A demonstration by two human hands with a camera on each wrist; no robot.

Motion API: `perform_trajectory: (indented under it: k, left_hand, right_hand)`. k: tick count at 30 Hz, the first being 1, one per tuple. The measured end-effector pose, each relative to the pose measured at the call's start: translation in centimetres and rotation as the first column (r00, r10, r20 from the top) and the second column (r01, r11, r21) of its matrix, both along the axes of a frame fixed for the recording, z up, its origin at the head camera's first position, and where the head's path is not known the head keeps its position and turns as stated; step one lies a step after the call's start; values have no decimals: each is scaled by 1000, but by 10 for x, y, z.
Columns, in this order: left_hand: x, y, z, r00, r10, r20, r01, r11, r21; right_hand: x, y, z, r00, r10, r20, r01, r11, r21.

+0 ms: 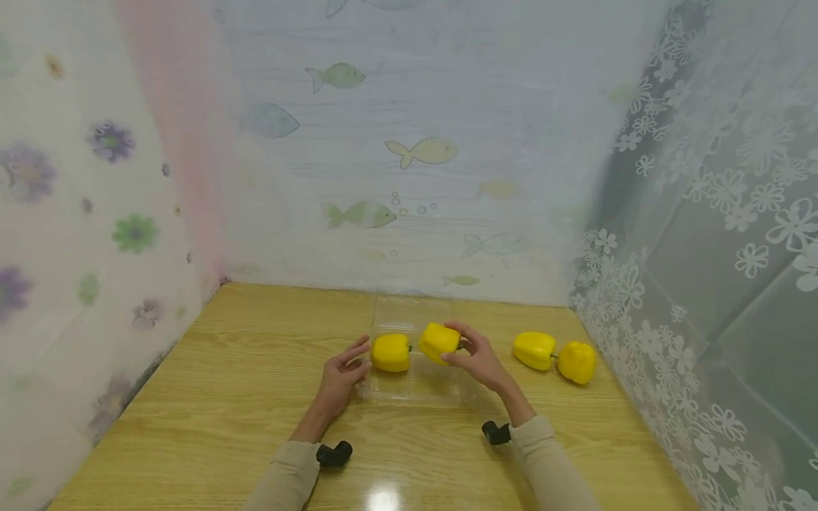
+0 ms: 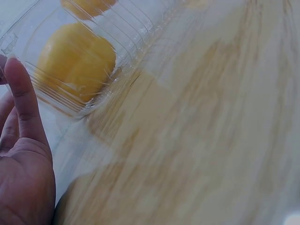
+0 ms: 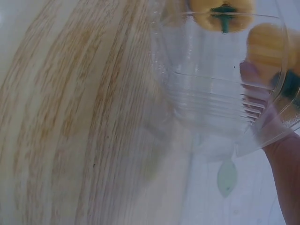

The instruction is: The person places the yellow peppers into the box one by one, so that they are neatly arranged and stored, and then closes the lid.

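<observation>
A clear plastic box lies on the table with its lid folded up at the back. One yellow bell pepper lies in its left part, stem to the right. My right hand grips a second yellow bell pepper between thumb and fingers, over the right part of the box. Through the clear wall, the right wrist view shows this held pepper, its green stem toward the palm. At the box's left edge, my left hand pinches the rim, the thumb stretched along the outside.
Two more yellow bell peppers, a long one and a rounder one, lie on the wooden table to the right of the box. Patterned curtains enclose the back and both sides. A black wrist-worn piece sits by each sleeve.
</observation>
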State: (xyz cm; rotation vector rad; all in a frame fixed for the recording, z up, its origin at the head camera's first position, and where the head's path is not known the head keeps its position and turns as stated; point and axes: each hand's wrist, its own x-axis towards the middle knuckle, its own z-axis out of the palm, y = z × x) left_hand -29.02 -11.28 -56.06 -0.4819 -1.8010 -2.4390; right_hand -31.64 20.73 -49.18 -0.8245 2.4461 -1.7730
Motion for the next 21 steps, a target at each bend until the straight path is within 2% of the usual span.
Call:
perform_trajectory:
  k: [12, 21]
  left_hand:
    - [-1, 0, 0, 1000, -3, 5, 3, 1000, 12]
    - [0, 0, 0, 1000, -6, 4, 6, 1000, 10]
  right_hand:
    - [-2, -6, 6, 999, 2, 44, -7, 994, 113]
    - [-5, -7, 7, 997, 23, 72, -34, 988, 150]
